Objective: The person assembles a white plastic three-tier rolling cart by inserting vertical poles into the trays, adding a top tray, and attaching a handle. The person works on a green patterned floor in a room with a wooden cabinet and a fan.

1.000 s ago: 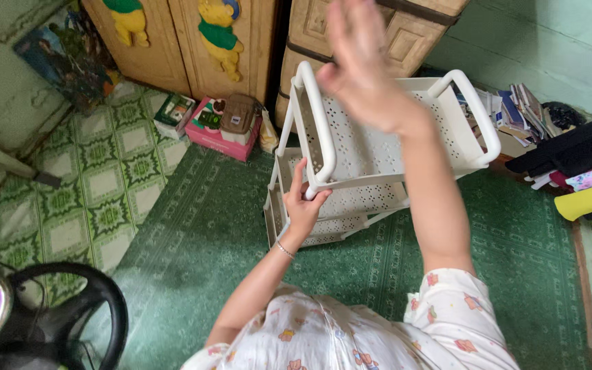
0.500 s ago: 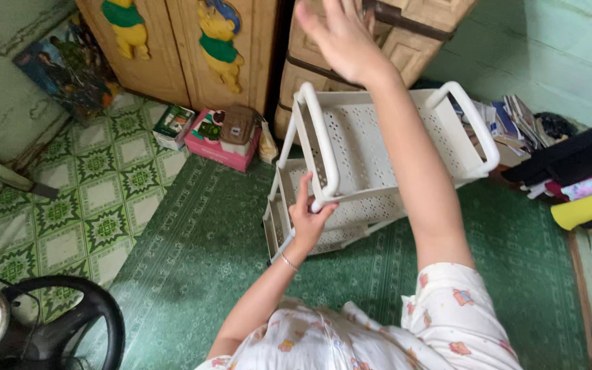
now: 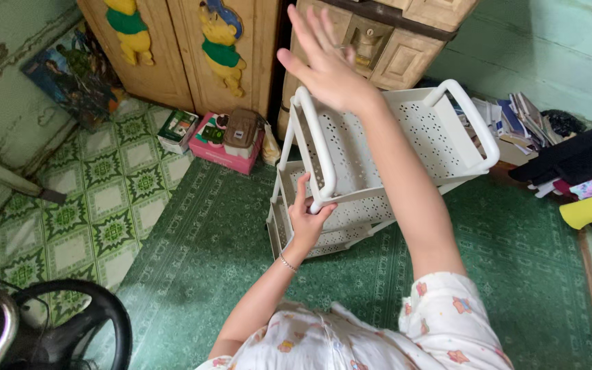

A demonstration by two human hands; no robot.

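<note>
- A white plastic rack (image 3: pixel 392 157) with holes in its trays is seen on the green floor mat (image 3: pixel 207 267), in front of a tan drawer chest (image 3: pixel 385 41).
- The rack is already put together: three trays are stacked, and two looped handles (image 3: pixel 316 147) are fixed on top.
- The left hand (image 3: pixel 306 223) is closed on the rack's front left post, just under the top tray. Its grip is pinched around the post.
- The right hand (image 3: pixel 327 58) is held up in the air above the rack. Its fingers are spread wide and nothing is held in it.
- The rack is steadied by one hand only, so it is not yet let go.
- A pink box (image 3: pixel 224 147) with a small brown pouch on it is seen near the wooden cupboard (image 3: pixel 179 48).
- Books and papers (image 3: pixel 515 120) are piled to the right of the rack.
- A black wheel (image 3: pixel 77 329) is seen at the bottom left.
</note>
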